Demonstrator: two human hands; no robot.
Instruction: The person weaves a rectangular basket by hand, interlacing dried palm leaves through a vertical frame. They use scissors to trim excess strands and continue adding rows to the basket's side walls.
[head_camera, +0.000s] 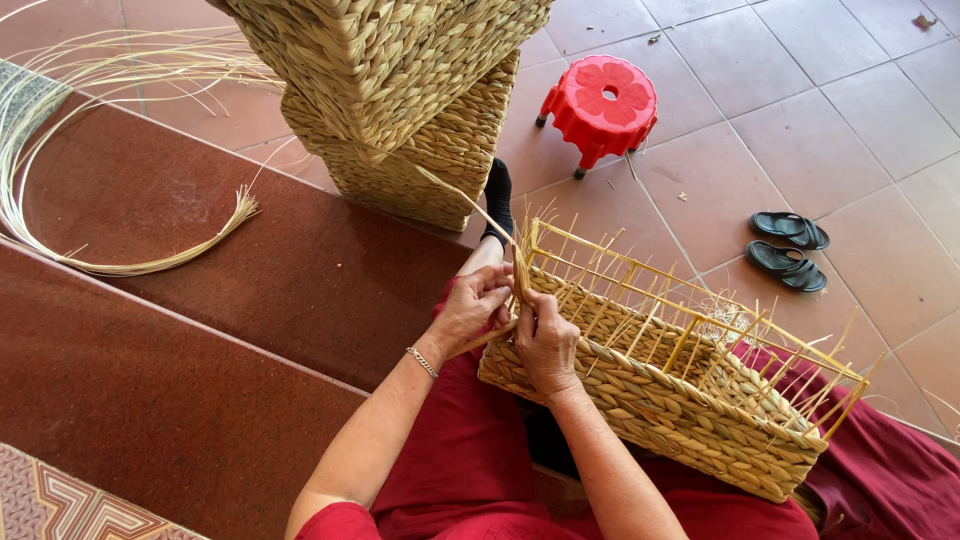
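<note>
While sitting on the reddish tiled floor with the work propped across a lap draped in red cloth, the person is weaving a rectangular, half-built basket of pale braided straw over a yellow wire frame. Seen from the head camera, the left hand is curling its fingers around a flat straw strand at the basket's far-left corner, pinching it against the frame; a thin bracelet is showing at that wrist. The right hand is lying just beside it, fingers pressed together over the woven wall and the rim, holding the corner steady.

Judging by the frame, the work is sitting roughly at the halfway mark: the lower band of the walls is already covered in braid, while the upper uprights and the top rail are standing bare and are yet to be filled. Inside the basket only loose straw ends are showing; nothing else is lying in it as far as can be told.

Far and to the left, two finished woven straw baskets are standing stacked, their insides hidden. A bundle of long pale reeds is curving across the dark red step at left. Farther right, a small red plastic stool and a pair of dark sandals are resting on the tiles.
</note>
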